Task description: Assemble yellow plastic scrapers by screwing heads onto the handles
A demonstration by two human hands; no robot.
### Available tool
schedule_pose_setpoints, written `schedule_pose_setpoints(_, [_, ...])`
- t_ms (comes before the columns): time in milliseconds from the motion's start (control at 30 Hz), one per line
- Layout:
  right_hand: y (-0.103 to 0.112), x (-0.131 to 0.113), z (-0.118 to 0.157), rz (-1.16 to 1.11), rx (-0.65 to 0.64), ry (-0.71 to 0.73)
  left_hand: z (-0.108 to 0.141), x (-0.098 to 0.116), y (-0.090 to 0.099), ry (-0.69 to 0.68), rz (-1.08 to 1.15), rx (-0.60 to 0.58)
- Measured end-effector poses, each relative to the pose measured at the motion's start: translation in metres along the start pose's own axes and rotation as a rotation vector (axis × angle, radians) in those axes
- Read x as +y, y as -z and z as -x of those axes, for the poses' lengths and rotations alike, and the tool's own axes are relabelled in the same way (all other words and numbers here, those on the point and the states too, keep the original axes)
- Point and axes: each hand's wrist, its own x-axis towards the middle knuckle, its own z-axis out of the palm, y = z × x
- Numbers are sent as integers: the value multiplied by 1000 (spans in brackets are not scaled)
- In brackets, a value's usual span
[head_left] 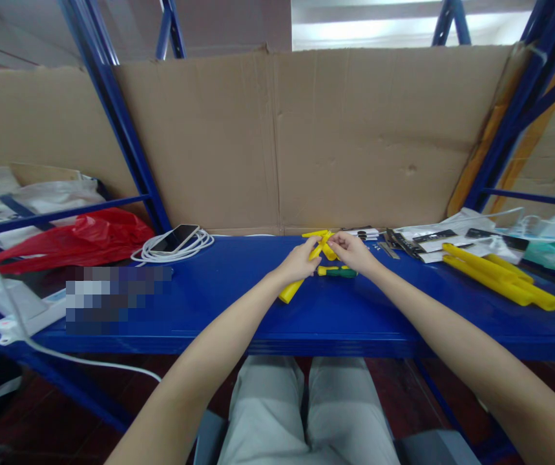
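My left hand (300, 259) is closed around a yellow plastic piece (291, 292) whose wide handle-like end points down toward the table's front edge. Its upper part has arms that spread out between my hands. My right hand (351, 250) pinches at the upper part of the same piece, by a yellow arm; the fingertips hide the exact contact. Just below my hands, a green and yellow screwdriver (342, 272) lies on the blue table (238, 303). Small metal bits (378, 247) and a flat metal strip (389, 250) are to the right of my right hand.
Several yellow plastic pieces (500, 278) lie at the right, near plastic packets (435, 240). On the left are a phone (176, 238) on a coiled white cable (199, 244), a red plastic bag (97, 236) and a white power strip (35, 320). Cardboard (345, 142) stands behind.
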Motion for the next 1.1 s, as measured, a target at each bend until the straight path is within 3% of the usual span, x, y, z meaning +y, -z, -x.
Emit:
schedule_pose_setpoints(467, [4,-8,2,-267,8,-119,0,2,3,-58,-123,-4])
schedule_pose_setpoints(800, [4,-7,1,-449,-17,-190,0,0,1,-103,-87,-20])
schedule_pose_setpoints(967, [3,-8,0,-392,-8,-211,-3,-2,2,-13,54,12])
schedule_pose_setpoints(1100, [19,1,-5,-153,104,-203,-6,-8,10,110,198,72])
